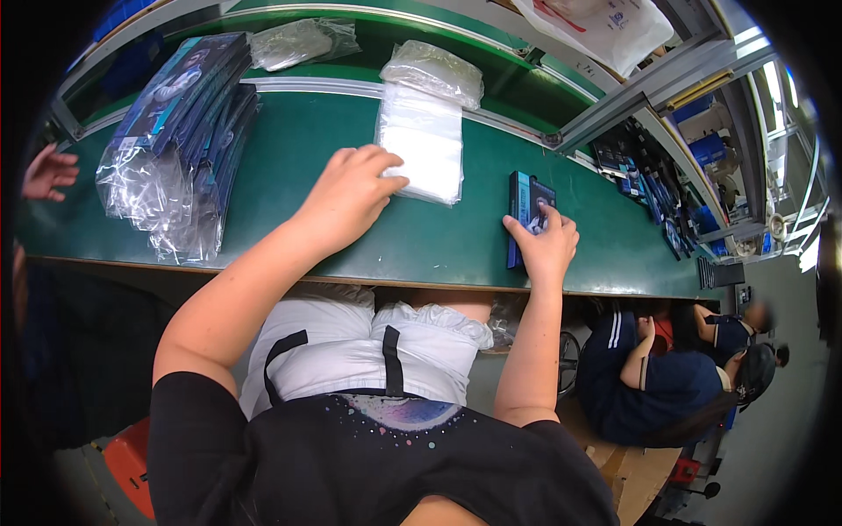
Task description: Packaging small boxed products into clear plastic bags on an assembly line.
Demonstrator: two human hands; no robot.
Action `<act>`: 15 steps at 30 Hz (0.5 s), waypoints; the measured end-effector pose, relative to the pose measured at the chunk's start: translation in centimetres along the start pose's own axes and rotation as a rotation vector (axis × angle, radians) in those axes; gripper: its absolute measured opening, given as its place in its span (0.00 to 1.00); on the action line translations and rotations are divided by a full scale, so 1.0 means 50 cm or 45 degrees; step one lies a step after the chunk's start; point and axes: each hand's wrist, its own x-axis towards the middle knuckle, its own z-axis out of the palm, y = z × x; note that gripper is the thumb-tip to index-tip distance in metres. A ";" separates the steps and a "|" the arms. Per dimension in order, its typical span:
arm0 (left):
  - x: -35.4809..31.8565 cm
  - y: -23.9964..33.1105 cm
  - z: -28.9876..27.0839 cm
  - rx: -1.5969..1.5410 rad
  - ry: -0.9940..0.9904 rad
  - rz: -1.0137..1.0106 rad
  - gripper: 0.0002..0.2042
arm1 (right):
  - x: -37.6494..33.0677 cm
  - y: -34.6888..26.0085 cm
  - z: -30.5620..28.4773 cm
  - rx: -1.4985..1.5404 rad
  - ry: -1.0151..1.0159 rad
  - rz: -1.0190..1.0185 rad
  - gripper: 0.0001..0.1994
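My right hand (pixel 548 243) grips a slim dark blue box (pixel 521 195) with printed sides. The thumb lies on its left side and the fingers over its front. The box is at the table's front, right of the middle. Near the centre, my left hand (pixel 349 195) reaches to the left edge of a flat stack of clear plastic bags (pixel 423 149). Its fingers are bent, with thumb and forefinger apart at the bags' edge. A crumpled clear plastic pack (pixel 432 72) lies at the far end of that stack.
A tall pile of dark blue boxes in clear bags (pixel 186 110) stands on the green table (pixel 298 131) at left. Many loose boxes (pixel 645 180) lie far right. Another person's hand (pixel 51 173) shows at the left edge. A metal frame (pixel 605 110) rises behind. People sit at right.
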 end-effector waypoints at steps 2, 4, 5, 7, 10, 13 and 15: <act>0.007 -0.023 0.042 -0.021 -0.129 0.051 0.11 | -0.008 -0.007 -0.001 0.066 -0.061 0.009 0.44; 0.020 -0.037 0.055 -0.013 -0.155 0.036 0.11 | -0.014 0.001 0.026 -0.089 0.072 0.057 0.44; 0.024 -0.040 0.058 -0.002 -0.187 0.015 0.11 | -0.014 0.001 0.036 -0.142 0.115 0.080 0.44; 0.029 -0.039 0.060 -0.054 -0.145 -0.023 0.10 | -0.007 0.005 0.028 -0.044 0.062 0.104 0.43; 0.028 -0.025 0.061 -0.180 -0.031 -0.064 0.09 | -0.025 -0.011 -0.001 0.387 0.066 0.063 0.40; 0.042 -0.004 0.054 -0.315 0.090 -0.085 0.08 | -0.035 -0.015 -0.002 1.263 0.025 -0.046 0.32; 0.039 -0.002 0.054 -0.380 0.131 -0.108 0.08 | -0.033 -0.004 -0.006 2.384 -0.693 0.060 0.38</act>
